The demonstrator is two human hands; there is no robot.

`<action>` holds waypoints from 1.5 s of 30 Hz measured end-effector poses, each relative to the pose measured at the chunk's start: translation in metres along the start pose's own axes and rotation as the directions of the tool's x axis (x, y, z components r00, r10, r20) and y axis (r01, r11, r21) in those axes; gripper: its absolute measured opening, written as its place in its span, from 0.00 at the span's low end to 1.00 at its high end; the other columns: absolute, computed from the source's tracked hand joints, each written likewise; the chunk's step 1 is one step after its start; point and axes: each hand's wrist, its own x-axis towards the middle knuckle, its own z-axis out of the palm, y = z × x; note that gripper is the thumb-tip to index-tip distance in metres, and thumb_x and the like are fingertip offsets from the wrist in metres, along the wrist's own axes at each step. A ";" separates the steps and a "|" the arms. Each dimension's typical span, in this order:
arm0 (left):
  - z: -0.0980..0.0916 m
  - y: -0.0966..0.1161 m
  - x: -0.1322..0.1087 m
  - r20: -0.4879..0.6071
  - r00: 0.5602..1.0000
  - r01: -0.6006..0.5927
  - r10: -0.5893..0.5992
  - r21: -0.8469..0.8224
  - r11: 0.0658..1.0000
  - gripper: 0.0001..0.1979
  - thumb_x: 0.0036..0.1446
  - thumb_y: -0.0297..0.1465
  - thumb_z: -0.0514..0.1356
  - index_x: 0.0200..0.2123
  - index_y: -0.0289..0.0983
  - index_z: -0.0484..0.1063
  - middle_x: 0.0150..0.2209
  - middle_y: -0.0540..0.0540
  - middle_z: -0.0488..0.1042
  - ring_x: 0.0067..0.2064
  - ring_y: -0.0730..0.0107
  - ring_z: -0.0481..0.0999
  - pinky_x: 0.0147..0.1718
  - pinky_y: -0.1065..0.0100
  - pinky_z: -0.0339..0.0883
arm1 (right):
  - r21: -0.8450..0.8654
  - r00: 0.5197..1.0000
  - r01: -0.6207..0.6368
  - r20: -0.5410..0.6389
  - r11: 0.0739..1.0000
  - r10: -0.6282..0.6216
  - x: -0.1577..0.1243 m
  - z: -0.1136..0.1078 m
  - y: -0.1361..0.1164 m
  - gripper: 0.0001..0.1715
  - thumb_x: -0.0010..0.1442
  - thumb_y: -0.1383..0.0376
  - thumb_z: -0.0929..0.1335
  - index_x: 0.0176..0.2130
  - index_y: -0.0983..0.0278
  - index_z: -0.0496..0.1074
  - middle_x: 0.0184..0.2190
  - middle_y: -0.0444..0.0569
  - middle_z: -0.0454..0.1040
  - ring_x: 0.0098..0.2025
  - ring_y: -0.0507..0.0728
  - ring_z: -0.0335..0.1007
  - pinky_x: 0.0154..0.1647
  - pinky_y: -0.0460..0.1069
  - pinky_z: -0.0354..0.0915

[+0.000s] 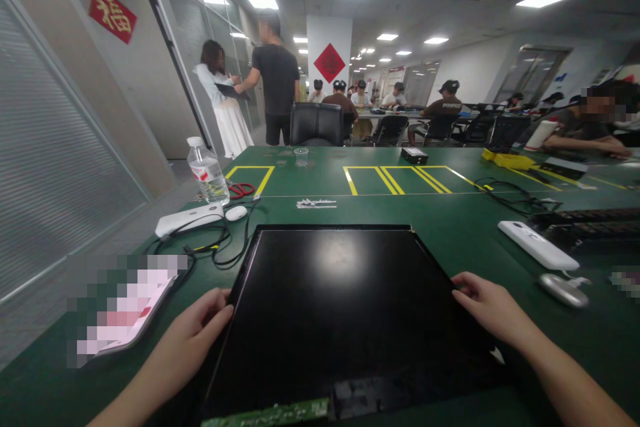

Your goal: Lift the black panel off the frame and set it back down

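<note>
Head view: black panel (330, 307) between hands (207, 320) (487, 303)

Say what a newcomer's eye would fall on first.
Probably the large, flat black screen panel in the centre foreground, its glossy face catching a bright white glare, with the left hand and right hand at its side edges. Next, perhaps, the red diamond-shaped sign on the white pillar behind.

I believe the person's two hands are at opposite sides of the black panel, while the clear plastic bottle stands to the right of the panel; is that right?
Not quite: the head view shows the clear plastic bottle standing to the left of the black panel. The left hand and right hand are indeed at its opposite sides.
</note>
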 end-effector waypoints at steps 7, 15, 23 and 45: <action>0.008 0.001 -0.007 0.096 0.968 0.245 -0.230 -0.526 0.814 0.20 0.46 0.45 0.70 0.31 0.43 0.65 0.31 0.54 0.76 0.29 0.64 0.77 0.26 0.68 0.71 | 0.017 1.000 0.005 -0.007 1.000 -0.005 0.000 0.000 0.000 0.17 0.53 0.55 0.63 0.38 0.59 0.73 0.28 0.47 0.78 0.30 0.59 0.73 0.32 0.52 0.64; 0.021 0.013 -0.011 0.061 0.892 0.358 -0.448 -0.699 0.619 0.19 0.43 0.35 0.72 0.37 0.47 0.68 0.24 0.58 0.77 0.22 0.68 0.78 0.19 0.72 0.69 | 0.038 0.999 0.024 -0.040 0.999 -0.022 -0.002 0.000 -0.002 0.15 0.53 0.56 0.64 0.37 0.59 0.73 0.26 0.46 0.77 0.28 0.58 0.73 0.31 0.51 0.64; 0.027 0.019 -0.013 0.186 0.860 0.450 -0.476 -0.718 0.531 0.33 0.42 0.33 0.73 0.51 0.52 0.65 0.24 0.56 0.80 0.23 0.55 0.83 0.21 0.63 0.75 | 0.042 0.999 0.023 -0.034 0.999 -0.021 -0.001 0.000 -0.001 0.14 0.53 0.56 0.64 0.36 0.59 0.73 0.26 0.46 0.77 0.29 0.58 0.73 0.31 0.51 0.63; 0.007 0.015 -0.010 0.309 0.894 0.448 -0.324 -0.632 0.632 0.26 0.45 0.41 0.73 0.49 0.45 0.78 0.49 0.43 0.83 0.53 0.44 0.79 0.51 0.54 0.73 | 0.030 1.000 0.021 -0.021 0.999 -0.020 -0.001 0.001 -0.003 0.15 0.53 0.55 0.63 0.37 0.58 0.72 0.26 0.46 0.77 0.29 0.58 0.73 0.31 0.51 0.64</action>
